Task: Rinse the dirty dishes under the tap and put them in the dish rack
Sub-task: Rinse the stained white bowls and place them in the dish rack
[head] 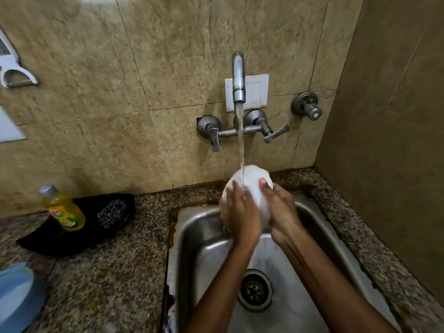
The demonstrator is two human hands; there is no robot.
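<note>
- A white bowl (249, 188) is held above the back of the steel sink (312, 227), turned so its rounded outside faces up and toward the camera.
- The stream of water (241, 145) from the tap (238, 78) lands on the bowl's upper side, between the two hands.
- The left hand (240, 212) lies over the bowl's left and lower side; its grip is loose, the fingers spread and laid flat against the wet surface, fingertips up near the stream.
- The right hand (280, 207) holds the bowl from the right; its grip is closed round the bowl, thumb on the near face and the other fingers hidden behind it.
- Both forearms reach up from the lower edge, crossing over the sink basin; the drain (254, 290) sits below the hands, between the forearms.
- Behind the hands, on the tiled wall, are two lever handles (276, 135) either side of the stream, a white switch plate (254, 92) behind the spout, and a separate round valve (308, 108) further right.
- Left of the left hand, on the speckled granite counter (108, 260), a yellow dish-soap bottle (62, 210) lies on a black cloth (96, 227), with a steel scrubber (113, 212) just beside it.
- A blue plastic item (16, 296) shows at the far lower left edge, too cut off to identify.
</note>
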